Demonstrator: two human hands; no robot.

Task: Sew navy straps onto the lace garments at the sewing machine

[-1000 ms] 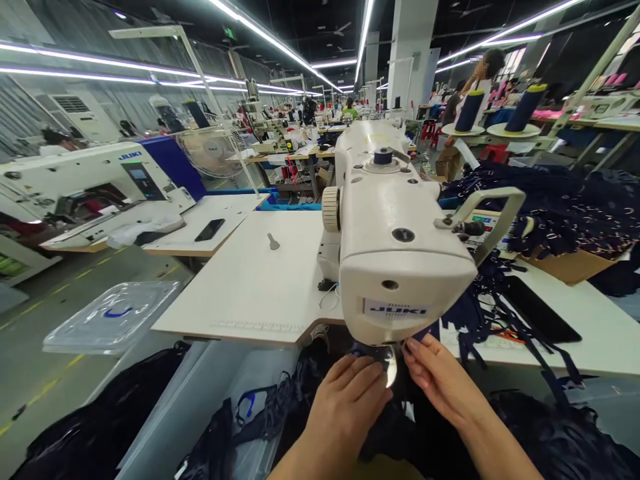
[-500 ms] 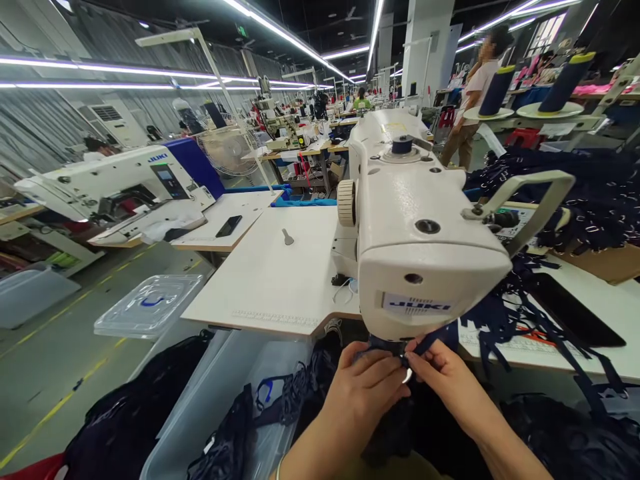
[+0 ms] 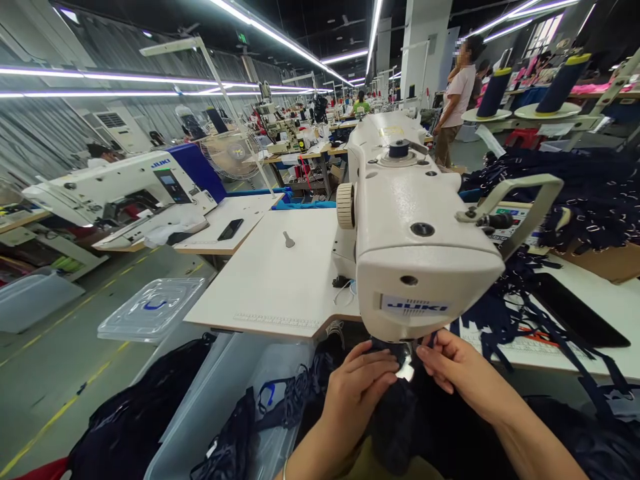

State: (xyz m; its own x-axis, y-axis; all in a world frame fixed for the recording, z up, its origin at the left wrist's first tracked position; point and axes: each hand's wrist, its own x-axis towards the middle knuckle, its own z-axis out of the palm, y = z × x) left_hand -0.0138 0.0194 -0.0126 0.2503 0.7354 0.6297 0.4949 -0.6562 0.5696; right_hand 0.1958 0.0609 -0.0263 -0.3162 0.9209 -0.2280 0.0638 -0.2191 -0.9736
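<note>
A white JUKI sewing machine (image 3: 410, 220) stands on a white table (image 3: 280, 280) right in front of me. Under its head lies dark navy fabric (image 3: 400, 407) with a small white label (image 3: 404, 371) on it. My left hand (image 3: 357, 390) rests on the fabric, its fingers curled and pinching the cloth beside the label. My right hand (image 3: 457, 370) is closed too, its fingertips pinching the fabric just right of the label. Dark navy straps (image 3: 505, 320) trail off to the right of the machine.
A clear plastic bin (image 3: 225, 407) with dark garments sits below the table's left side, a clear lid (image 3: 150, 308) beyond it. A black phone (image 3: 575, 310) lies on the table's right. Another JUKI machine (image 3: 120, 190) stands left. A person (image 3: 457, 90) stands far back.
The view shifted slightly. Both hands have drawn a little apart under the machine head, and the small white label now shows between their fingertips.
</note>
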